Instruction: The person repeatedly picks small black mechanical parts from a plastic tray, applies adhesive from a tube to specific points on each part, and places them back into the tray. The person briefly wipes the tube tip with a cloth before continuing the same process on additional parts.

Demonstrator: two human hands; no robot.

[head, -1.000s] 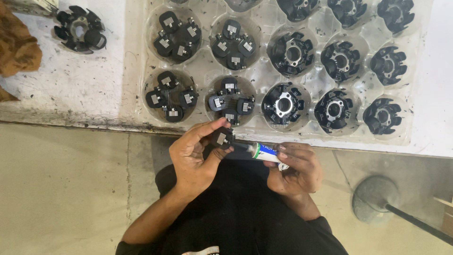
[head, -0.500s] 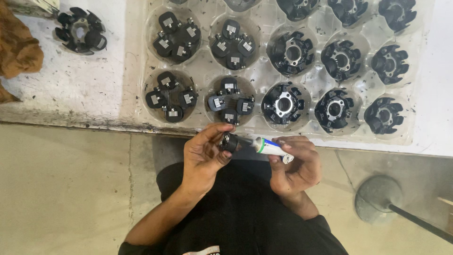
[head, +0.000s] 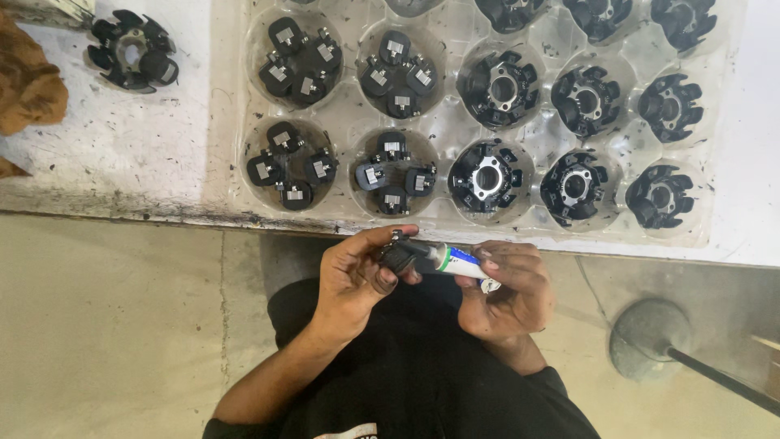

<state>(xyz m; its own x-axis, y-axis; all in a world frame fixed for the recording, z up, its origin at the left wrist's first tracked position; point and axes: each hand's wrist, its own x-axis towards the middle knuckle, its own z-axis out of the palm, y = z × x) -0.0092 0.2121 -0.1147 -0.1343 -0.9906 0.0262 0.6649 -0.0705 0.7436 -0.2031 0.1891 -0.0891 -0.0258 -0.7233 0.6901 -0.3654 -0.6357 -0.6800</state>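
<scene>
clear plastic tray (head: 455,219) with round wells is seen on a white, scuffed desk (head: 130,154), viewed from above. four wells at the left are each filled with small black clip-like parts (head: 392,175) bearing metal faces; the wells to the right are each occupied by a black ring-shaped housing (head: 487,175) with an open centre. by this split, roughly a third of the visible wells appear to be sorted as loose parts, and the larger share is judged as housings not yet fitted, though this is only an estimate.

below the desk edge, one small black part (head: 400,254) is pinched in the left hand (head: 357,280), with the grip closed around it by thumb and fingers. a small white tube with green and blue bands (head: 455,262) is held closed in the right hand (head: 508,297), its tip touching the black part.

one more housing (head: 130,49) lies alone on the desk at far left, beside a brown cloth (head: 28,89). the tray's upper row is cut off. what leaves the tube, if anything, cannot be made out. a grey round base with a rod (head: 650,345) is partly seen on the floor.
</scene>
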